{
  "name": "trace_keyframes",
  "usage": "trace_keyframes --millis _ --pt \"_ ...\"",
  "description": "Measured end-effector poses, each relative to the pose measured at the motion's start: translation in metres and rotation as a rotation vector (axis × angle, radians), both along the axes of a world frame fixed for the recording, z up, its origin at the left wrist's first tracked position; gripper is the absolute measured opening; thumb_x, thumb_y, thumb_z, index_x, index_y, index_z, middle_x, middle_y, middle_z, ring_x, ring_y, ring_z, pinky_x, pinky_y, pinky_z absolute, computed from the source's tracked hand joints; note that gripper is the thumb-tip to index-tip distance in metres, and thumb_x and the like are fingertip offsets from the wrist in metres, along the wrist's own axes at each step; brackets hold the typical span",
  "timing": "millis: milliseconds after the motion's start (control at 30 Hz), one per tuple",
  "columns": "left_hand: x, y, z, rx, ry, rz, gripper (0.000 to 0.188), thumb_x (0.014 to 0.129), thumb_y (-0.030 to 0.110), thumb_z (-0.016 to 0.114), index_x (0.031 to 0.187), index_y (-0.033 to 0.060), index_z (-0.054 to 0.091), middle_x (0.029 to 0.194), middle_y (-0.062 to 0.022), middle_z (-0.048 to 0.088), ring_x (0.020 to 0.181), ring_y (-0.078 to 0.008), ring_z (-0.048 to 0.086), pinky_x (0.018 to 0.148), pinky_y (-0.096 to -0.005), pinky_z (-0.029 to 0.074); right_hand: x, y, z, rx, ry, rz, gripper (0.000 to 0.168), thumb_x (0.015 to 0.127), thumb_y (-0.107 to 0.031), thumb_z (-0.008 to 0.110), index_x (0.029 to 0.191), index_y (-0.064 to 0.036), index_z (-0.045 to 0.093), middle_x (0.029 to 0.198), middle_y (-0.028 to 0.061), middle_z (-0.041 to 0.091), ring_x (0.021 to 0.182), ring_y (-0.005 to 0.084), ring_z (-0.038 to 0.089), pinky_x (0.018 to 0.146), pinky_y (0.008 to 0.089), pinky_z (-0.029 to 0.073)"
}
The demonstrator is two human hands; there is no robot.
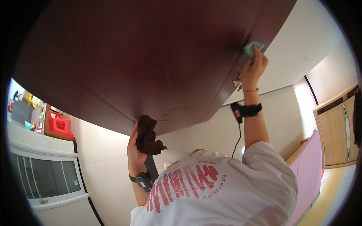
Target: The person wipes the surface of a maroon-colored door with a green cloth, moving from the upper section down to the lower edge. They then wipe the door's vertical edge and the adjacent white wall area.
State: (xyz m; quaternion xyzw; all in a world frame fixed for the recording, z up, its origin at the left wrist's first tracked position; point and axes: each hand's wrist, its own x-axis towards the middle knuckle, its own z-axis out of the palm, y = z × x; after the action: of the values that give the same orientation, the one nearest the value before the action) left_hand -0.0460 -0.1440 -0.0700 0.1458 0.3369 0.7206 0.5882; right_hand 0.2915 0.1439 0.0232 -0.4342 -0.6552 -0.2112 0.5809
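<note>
A dark red-brown panelled door [169, 65] stands before me, filling the top of the view. My right hand [255, 66] is raised to its right edge, shut on a light green cloth [253, 48] that lies against the door's surface. Just below that hand, a metal door handle [236, 82] with keys hanging by it is partly hidden by my wrist. My left hand [136, 147] holds a crumpled dark brown cloth [147, 135] near the door's lower left edge; its palm is partly covered by the cloth.
A white wall [299, 48] meets the door on the right. Farther off are a wooden cabinet [336, 132] and a bed with a pink sheet [306, 175]. At left are a red plastic stool [60, 125], a cluttered table and a white-framed window [48, 175]. A cable hangs from my right wrist.
</note>
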Motion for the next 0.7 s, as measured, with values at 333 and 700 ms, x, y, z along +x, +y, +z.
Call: trace_keyframes --millis 333,700 --pt "0.0 0.006 -0.013 -0.007 -0.083 0.015 0.044 0.098 0.015 0.042 0.141 0.0038 0.041 0.136 -0.0117 0.051 0.117 -0.0244 0.054 0.098 -0.0371 0.047 -0.035 0.007 -0.072 -0.392 0.075 0.215 0.077 0.083 -0.006 0.055 0.149 -0.002 0.016 0.151 0.0325 0.012 0.141 0.0494 0.008 0.114 0.052 0.014" --pt "-0.007 -0.007 -0.022 -0.026 -0.057 0.073 0.046 0.098 0.019 0.042 0.142 0.0045 0.039 0.132 -0.0121 0.052 0.106 -0.0254 0.057 0.091 -0.0381 0.049 -0.154 -0.028 -0.041 -0.037 -0.455 0.234 0.047 0.081 -0.013 0.064 0.127 -0.022 0.058 0.14 0.006 0.042 0.134 0.0341 0.036 0.111 0.0574 0.021"
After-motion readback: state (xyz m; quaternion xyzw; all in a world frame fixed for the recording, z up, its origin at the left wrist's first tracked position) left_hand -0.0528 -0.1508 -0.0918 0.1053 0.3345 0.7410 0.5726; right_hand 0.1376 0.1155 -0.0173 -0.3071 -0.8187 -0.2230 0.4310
